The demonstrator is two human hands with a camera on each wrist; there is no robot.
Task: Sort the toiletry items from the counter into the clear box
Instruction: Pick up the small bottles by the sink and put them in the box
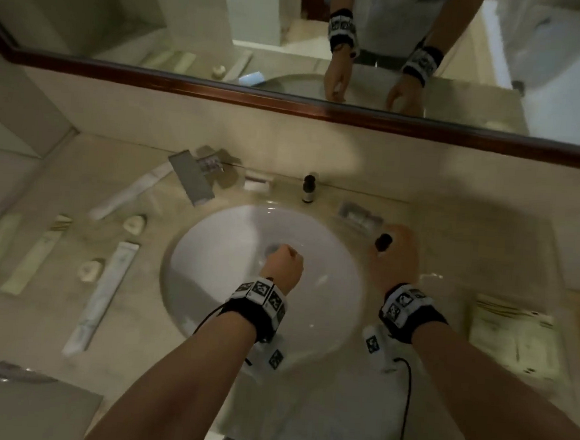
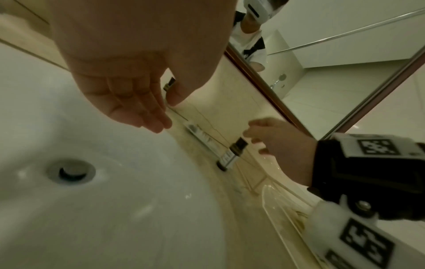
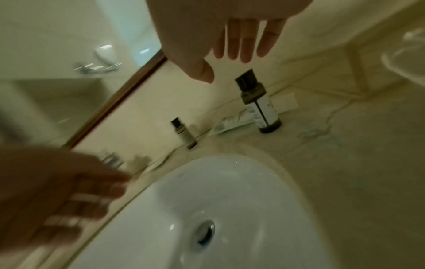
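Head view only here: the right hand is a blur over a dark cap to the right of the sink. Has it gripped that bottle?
Observer: No. The right wrist view shows the right hand spread, fingers straight, above the bottle, with a small gap to its cap.
Operator: Is the bottle upright?
Observer: Yes. It stands on the counter, and a flat packet lies behind it.
Operator: The left hand looks like a fist.
Observer: The left wrist view shows the left hand with loosely curved fingers, holding nothing, over the sink.
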